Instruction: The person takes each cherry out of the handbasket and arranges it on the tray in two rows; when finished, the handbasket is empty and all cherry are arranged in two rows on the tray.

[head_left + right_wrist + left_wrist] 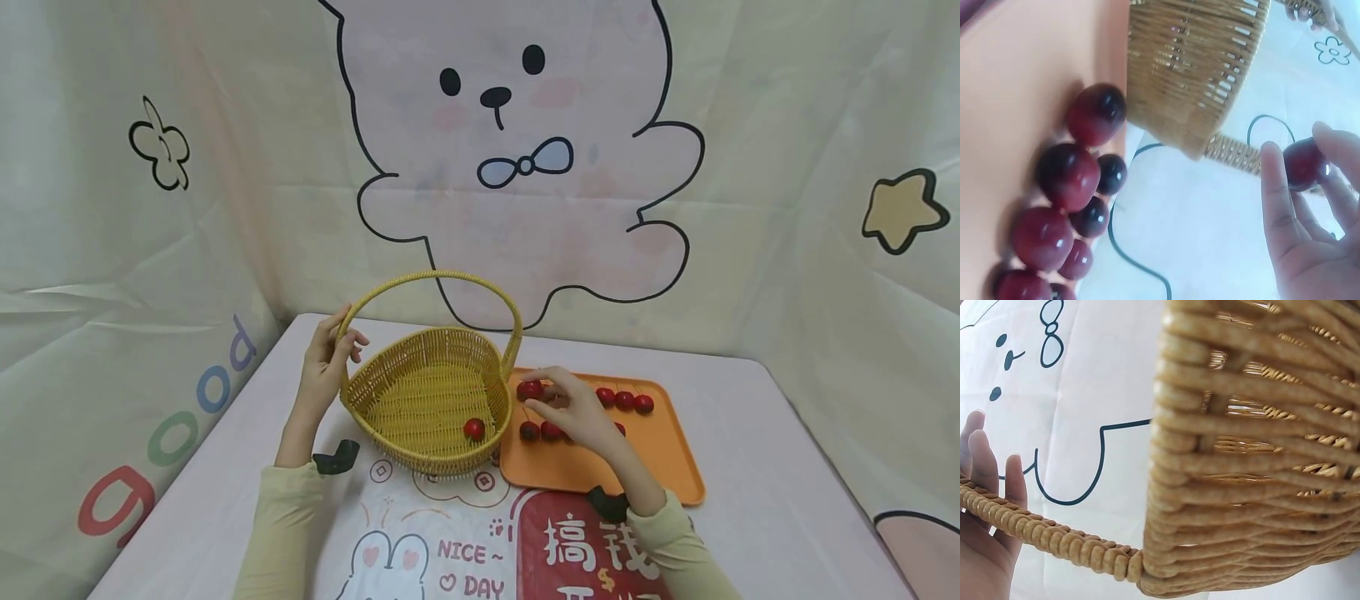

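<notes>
A yellow woven basket point(420, 400) with a tall arched handle stands on the table, and one red cherry point(474, 429) lies inside it. My left hand point(327, 354) holds the left side of the handle; in the left wrist view its fingers point(984, 459) pass behind the handle point(1054, 534). Thumb and fingertips of my right hand point(573, 408) pinch a dark red cherry point(1304, 164), over the left end of an orange tray point(637, 467). Rows of cherries point(624, 401) lie on that tray, some partly hidden beneath the right hand.
Tray and basket sit side by side, nearly touching. A printed cloth point(420, 542) with a rabbit drawing and a red patch covers the front of the white table point(750, 433). Behind it hangs a curtain point(495, 208) with a bear drawing.
</notes>
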### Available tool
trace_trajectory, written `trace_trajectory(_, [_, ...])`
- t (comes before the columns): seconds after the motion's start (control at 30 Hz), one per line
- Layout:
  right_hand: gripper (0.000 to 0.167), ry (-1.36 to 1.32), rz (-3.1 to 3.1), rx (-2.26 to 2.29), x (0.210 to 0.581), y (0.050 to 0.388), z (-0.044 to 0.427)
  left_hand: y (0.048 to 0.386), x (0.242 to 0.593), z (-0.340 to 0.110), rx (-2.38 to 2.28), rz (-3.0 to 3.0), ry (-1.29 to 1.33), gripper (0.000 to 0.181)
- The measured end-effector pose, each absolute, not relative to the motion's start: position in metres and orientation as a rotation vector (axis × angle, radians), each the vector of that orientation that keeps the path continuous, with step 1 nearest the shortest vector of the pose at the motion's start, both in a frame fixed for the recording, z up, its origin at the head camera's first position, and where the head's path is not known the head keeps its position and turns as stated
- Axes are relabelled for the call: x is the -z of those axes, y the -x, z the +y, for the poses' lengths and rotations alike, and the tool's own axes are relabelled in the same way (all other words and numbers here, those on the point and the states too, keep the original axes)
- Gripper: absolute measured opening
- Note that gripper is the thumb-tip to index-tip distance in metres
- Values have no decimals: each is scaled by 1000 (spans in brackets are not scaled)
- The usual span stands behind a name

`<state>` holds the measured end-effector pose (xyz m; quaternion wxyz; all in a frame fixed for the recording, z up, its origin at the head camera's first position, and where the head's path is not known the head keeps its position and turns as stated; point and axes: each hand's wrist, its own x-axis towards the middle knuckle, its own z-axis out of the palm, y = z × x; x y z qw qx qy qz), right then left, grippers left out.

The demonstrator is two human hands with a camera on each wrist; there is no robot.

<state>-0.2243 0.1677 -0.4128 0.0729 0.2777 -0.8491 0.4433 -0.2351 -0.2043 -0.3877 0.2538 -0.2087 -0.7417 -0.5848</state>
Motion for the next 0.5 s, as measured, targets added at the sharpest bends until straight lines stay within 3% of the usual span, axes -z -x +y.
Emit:
trace_trajectory(0.33, [32,-840,-2546,-1191,393,202,182,235,388,-203,1602,-1987,547,41])
trace_trajectory(0.5, [33,-832,-2512,-1148,413,209,202,236,389,-203,1611,-1977,557,41])
